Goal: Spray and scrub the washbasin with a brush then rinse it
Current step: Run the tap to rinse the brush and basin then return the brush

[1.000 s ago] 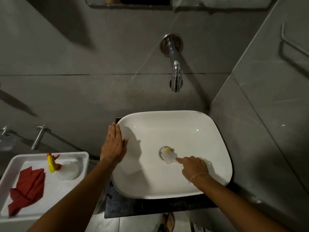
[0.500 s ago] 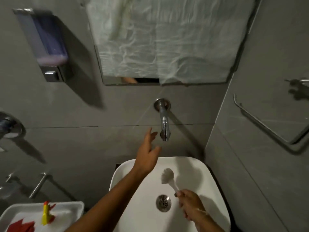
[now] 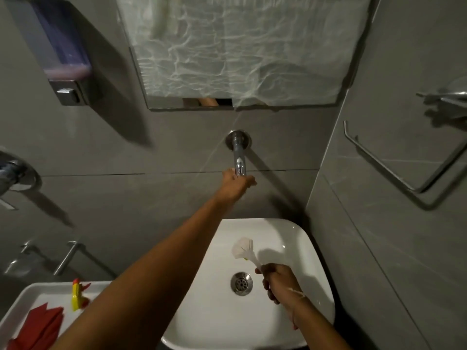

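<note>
The white washbasin (image 3: 298, 238) sits below a chrome wall tap (image 3: 239, 157), its metal drain (image 3: 241, 283) in the bowl's middle. My left hand (image 3: 236, 184) is stretched up to the tap and closed around the spout's tip. My right hand (image 3: 278, 280) hovers over the bowl's right side, gripping the handle of a white brush (image 3: 243, 247), whose bristle head points up toward the back of the basin. No water is visible from the tap.
A white tray (image 3: 27, 296) at lower left holds a red cloth (image 3: 38, 329) and a spray bottle with a yellow and red nozzle (image 3: 77, 295). A soap dispenser (image 3: 63, 54), a covered mirror (image 3: 237, 51) and a towel bar (image 3: 404, 160) hang on the grey walls.
My left hand left the basin rim, rose and closed on the tap spout. My right hand lifted the brush off the drain. The view tilted upward.
</note>
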